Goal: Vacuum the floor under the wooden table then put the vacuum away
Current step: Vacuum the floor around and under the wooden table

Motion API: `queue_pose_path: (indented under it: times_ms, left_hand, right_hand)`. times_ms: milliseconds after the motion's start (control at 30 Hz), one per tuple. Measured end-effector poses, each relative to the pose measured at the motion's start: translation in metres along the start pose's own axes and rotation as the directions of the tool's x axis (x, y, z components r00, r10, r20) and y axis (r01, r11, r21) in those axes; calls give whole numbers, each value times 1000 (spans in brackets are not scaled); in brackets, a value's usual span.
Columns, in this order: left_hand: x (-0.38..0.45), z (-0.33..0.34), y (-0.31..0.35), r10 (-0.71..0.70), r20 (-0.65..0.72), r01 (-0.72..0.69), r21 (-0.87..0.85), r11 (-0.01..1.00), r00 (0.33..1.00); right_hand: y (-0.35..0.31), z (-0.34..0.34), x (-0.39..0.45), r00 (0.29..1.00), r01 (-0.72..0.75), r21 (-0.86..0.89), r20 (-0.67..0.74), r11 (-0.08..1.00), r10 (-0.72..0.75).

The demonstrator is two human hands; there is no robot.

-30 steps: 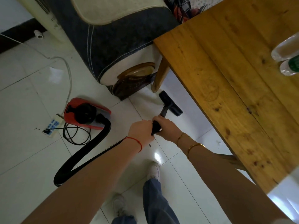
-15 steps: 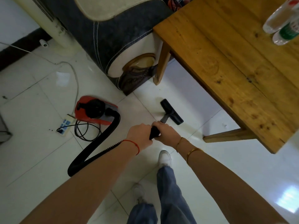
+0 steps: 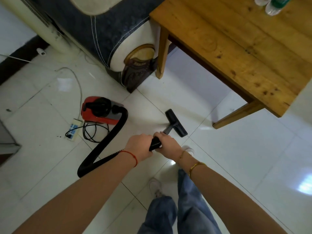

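Both my hands, left point(image 3: 140, 146) and right point(image 3: 167, 144), have fingers clenched round the hose point(image 3: 154, 144); the nozzle point(image 3: 176, 123) sits on open floor, short of the counter point(image 3: 236, 41). Pulling hard could, I reckon, drag the red vacuum point(image 3: 99, 110) onto its power strip point(image 3: 73, 130).

Bare forearms, no sleeves. Thin red string bracelet point(image 3: 133, 155) on left wrist. Fine gold chain bracelet point(image 3: 183, 153) and thicker gold bangle point(image 3: 196, 167) on right wrist. Loose blue denim trousers point(image 3: 179, 210). White sneakers point(image 3: 156, 187), worn-looking.
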State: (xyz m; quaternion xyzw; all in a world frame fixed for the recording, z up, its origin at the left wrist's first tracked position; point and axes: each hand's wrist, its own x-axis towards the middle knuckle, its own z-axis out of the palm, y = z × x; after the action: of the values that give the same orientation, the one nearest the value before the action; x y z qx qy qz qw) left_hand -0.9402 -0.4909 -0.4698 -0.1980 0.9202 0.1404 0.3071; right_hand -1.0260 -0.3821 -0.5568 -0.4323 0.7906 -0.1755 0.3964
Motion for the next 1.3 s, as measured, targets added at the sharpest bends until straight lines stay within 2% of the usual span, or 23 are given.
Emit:
queue_pose_path:
  times_ms: [333,933,1100,1300]
  left_hand:
    - [24,-7,38,6,-2,-6,14,1000,1000]
    - [159,-70,167,-8,-36,5,-102,995,999]
    - [168,-80,171,-17,-41,12,-114,993,999]
    - [146,-73,153,-36,-16,34,-99,994,999]
  right_hand:
    - [39,-21,-5,999,-27,-10,-37,1000,27]
    - [183,-160,25,998,-68,-115,-11,991,67]
    - [189,-172,32,999,-53,-125,-3,991,53]
    - [167,-155,27,999,-34,-102,25,994,37]
